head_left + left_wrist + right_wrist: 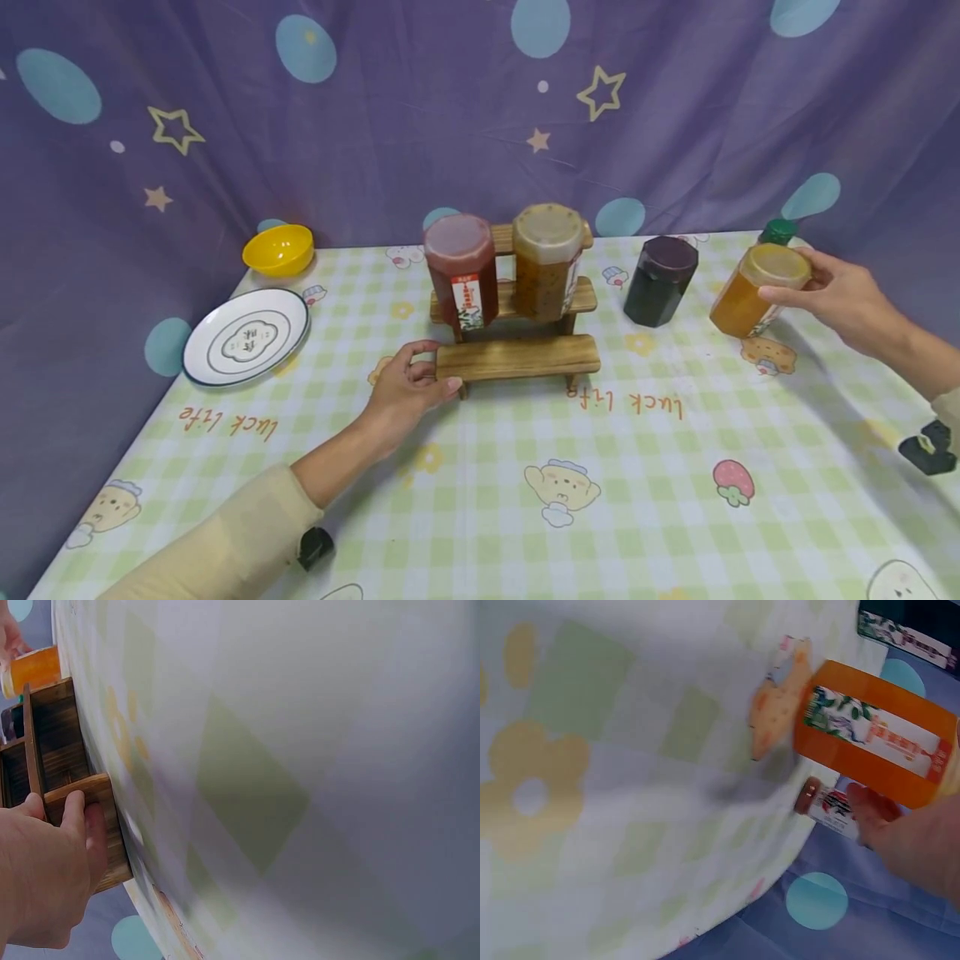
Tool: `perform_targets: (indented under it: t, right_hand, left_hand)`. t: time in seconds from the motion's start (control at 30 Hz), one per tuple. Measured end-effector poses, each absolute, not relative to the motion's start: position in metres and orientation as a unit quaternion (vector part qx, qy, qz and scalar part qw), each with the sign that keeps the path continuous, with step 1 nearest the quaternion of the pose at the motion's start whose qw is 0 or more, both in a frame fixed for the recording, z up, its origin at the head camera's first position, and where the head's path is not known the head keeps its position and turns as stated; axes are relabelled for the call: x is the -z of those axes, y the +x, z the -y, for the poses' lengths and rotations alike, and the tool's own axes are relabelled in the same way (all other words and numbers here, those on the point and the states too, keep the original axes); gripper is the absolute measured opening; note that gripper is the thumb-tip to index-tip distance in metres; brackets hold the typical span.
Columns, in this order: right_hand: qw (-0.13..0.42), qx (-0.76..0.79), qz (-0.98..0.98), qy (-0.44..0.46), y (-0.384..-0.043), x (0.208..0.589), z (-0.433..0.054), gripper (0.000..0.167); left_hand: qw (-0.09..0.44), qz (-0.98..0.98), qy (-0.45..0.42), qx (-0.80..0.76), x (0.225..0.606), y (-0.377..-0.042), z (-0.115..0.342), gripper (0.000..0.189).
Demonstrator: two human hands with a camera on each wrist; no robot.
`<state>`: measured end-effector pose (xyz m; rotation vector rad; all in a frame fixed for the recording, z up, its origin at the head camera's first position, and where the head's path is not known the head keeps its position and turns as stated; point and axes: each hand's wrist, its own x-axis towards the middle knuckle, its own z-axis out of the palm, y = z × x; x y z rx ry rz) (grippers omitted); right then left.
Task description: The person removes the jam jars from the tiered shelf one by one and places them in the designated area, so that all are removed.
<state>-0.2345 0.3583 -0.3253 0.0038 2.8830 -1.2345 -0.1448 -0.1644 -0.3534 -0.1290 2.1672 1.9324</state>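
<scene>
My right hand [847, 296] grips an orange jar [738, 304] near its pale yellow lid, at the right side of the table. In the right wrist view the jar [870, 739] shows a label printed with leaves and red writing. My left hand [397, 400] holds the left end of the lowest step of a tiered wooden rack [517, 358], thumb in front. Its fingers lie against the wood in the left wrist view. On the rack's middle step stand a dark red jar [463, 279] and an amber jar with specks [543, 279].
A dark purple jar [656, 287] stands between the rack and the orange jar. Behind the orange jar shows a green-capped bottle [777, 230]. A white plate [206, 337] and a yellow bowl [279, 254] sit at the left. The purple curtain [420, 108] hangs behind the table.
</scene>
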Motion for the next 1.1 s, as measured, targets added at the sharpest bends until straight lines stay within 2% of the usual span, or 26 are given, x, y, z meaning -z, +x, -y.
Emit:
perform_targets:
  t: [0.13, 0.37, 0.6, 1.1]
  right_hand:
    - [0.016, 0.385, -0.923, 0.011, -0.239, 0.311, -0.357, 0.095]
    - [-0.019, 0.406, -0.914, 0.008, -0.239, 0.268, -0.345, 0.081]
    - [-0.037, 0.415, -0.908, -0.036, -0.241, 0.241, -0.327, 0.078]
    - [0.013, 0.480, -0.866, -0.139, -0.242, 0.217, -0.251, 0.069]
  left_hand:
    - [0.118, -0.742, -0.047, -0.658, 0.353, -0.145, 0.164, 0.062]
    - [0.118, -0.744, -0.051, -0.656, 0.352, -0.145, 0.164, 0.062]
    - [0.118, -0.739, -0.051, -0.662, 0.352, -0.145, 0.163, 0.062]
    - [0.115, -0.732, -0.044, -0.670, 0.351, -0.144, 0.164, 0.062]
